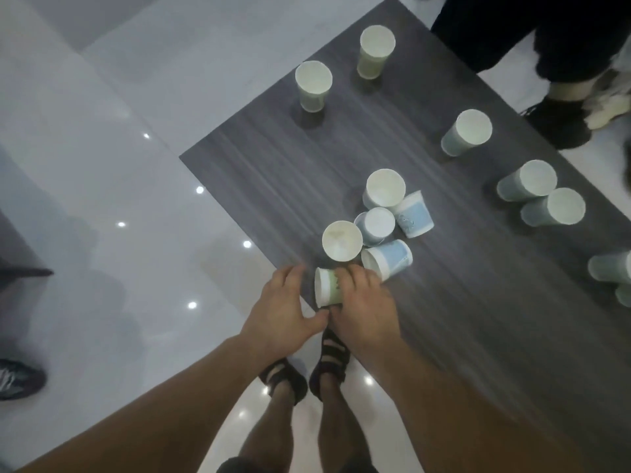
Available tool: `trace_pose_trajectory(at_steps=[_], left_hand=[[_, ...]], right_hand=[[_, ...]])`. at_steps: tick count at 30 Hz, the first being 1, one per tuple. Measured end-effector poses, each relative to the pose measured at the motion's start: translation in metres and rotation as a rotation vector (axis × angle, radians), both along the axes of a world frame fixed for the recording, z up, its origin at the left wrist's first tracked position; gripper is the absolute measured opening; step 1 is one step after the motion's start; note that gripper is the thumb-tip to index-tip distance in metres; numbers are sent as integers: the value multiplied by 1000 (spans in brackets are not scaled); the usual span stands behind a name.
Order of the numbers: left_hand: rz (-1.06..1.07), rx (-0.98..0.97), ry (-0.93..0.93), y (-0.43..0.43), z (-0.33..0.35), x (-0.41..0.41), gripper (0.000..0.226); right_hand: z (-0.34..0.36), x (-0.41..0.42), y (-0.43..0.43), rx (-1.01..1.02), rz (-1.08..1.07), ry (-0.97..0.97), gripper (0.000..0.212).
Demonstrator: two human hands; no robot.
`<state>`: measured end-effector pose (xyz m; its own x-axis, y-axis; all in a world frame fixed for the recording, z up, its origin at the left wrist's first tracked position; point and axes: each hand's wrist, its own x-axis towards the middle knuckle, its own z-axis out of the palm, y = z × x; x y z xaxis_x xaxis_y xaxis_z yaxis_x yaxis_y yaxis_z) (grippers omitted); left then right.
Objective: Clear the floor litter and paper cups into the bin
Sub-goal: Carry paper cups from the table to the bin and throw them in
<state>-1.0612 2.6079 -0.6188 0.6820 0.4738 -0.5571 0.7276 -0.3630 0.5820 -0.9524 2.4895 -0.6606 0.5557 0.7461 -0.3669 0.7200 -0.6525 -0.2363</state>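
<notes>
Several paper cups stand or lie on a dark grey table [444,319]. A green-printed cup [326,291] lies on its side at the table's near edge, and my right hand [363,307] grips it from above. My left hand [281,310] sits just left of that cup with fingers relaxed, touching its rim side. Close behind are an upright cup [342,240], a blue cup on its side [387,258] and three more clustered cups [386,189]. No bin is in view.
More cups stand at the far left [313,84], far middle [375,49] and along the right edge [527,180]. Another person's dark legs and shoes [560,121] are at the top right. A shoe [18,378] is at the left. My sandalled feet [307,373] stand on glossy white tiles.
</notes>
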Motion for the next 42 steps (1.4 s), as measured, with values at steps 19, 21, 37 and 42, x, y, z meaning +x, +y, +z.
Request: trace_pose_trajectory(at_steps=[19,21,37,42], left_hand=[[102,-100,38,-9,9,21,74],[104,-80,46,-9,7,20,75],[-108,-27,48,-21,88,33,80],[-286,-4,7,-31,149,28,78]], right_hand=[[27,62,-53,227,-19,32,74],[21,74,-43,194,61,-40,72],[84,48,-91,-27,-285,218,69],[164,16,-116,65,-428,250,87]])
